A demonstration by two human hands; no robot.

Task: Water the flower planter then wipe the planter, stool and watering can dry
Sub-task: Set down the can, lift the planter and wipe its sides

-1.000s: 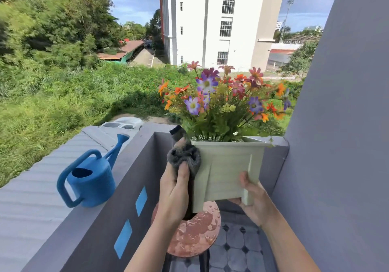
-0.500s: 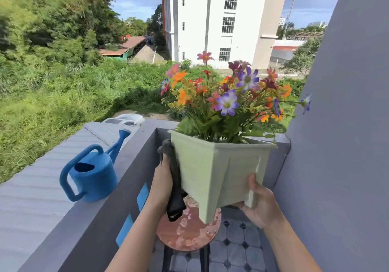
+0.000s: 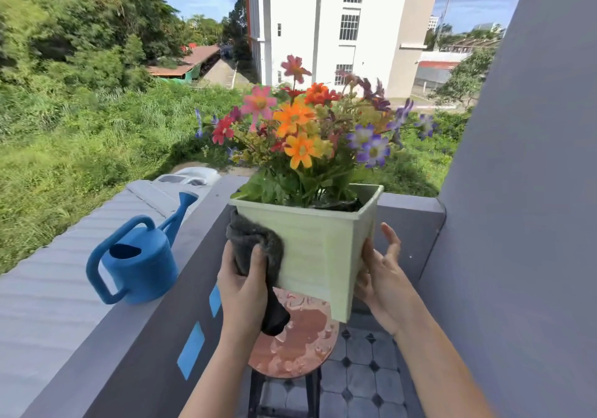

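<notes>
A pale green square planter (image 3: 318,256) full of colourful flowers (image 3: 307,133) is lifted in the air above a round reddish stool (image 3: 300,346) whose seat is wet with droplets. My left hand (image 3: 242,285) presses a dark grey cloth (image 3: 255,249) against the planter's left side. My right hand (image 3: 378,275) supports the planter's right lower edge, fingers spread. A blue watering can (image 3: 135,256) stands on the grey balcony ledge to the left, apart from both hands.
A grey balcony wall (image 3: 155,337) with blue rectangles runs along the left, a tall grey wall (image 3: 523,223) on the right. Grey patterned floor tiles (image 3: 361,379) lie below. Grass, trees and a white building lie beyond.
The planter has turned so another face points at me. My left hand with the cloth has slid up onto its left side. My right hand shifted along the right edge.
</notes>
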